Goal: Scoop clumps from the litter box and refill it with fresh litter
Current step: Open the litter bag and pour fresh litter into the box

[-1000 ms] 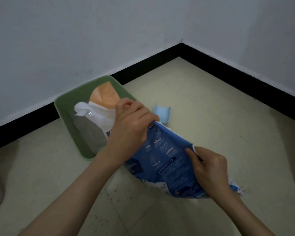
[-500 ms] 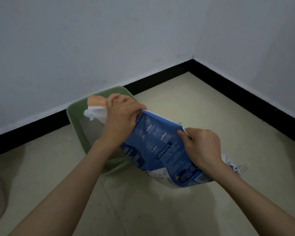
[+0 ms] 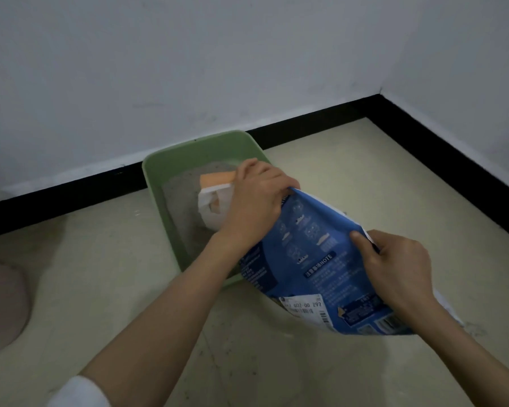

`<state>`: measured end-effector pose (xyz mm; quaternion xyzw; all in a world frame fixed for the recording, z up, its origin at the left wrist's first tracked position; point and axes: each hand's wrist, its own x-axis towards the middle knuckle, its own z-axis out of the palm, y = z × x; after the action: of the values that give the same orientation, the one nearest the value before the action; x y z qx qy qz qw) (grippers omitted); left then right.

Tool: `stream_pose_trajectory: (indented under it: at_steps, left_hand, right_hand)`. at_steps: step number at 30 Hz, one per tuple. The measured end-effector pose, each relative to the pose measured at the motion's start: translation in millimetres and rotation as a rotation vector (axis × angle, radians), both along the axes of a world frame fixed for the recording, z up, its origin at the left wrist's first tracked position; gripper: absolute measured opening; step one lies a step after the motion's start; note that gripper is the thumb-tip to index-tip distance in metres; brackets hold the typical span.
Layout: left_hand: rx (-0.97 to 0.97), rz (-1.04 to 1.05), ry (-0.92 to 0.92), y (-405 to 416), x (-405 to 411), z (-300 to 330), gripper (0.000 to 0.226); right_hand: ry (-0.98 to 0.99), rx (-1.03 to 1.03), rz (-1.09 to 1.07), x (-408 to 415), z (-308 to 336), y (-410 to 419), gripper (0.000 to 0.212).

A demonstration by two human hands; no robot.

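The left hand (image 3: 254, 201) covers the neck of the blue litter bag (image 3: 315, 265), so its opening is hidden. Bag and forearm hide the near right corner of the green litter box (image 3: 159, 171). The right hand (image 3: 394, 268) conceals the bag's right edge. The bag's small print is too blurred to read. A brownish object (image 3: 0, 304) is cut off by the left edge, identity unclear.

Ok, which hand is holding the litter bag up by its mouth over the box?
The left hand, gripping the litter bag near its mouth above the green litter box. The right hand grips the bag's lower end instead.
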<state>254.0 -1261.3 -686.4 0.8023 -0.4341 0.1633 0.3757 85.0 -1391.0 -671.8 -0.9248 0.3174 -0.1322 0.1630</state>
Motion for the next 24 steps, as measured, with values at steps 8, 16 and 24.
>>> stream_pose_trajectory:
  at_steps: [8, 16, 24]
  left_hand:
    - [-0.009, 0.055, 0.145, 2, -8, -10, 0.027]
    - [-0.076, 0.061, 0.291, 6, -4, -2, 0.023]
    - [-0.096, 0.001, 0.219, 3, -12, 27, 0.022]
  right_hand:
    - [-0.055, 0.053, -0.018, 5, -2, 9, 0.05]
    - [-0.113, 0.011, 0.02, 11, 2, 12, 0.052]
    - [-0.165, 0.014, 0.009, 0, 19, 7, 0.056]
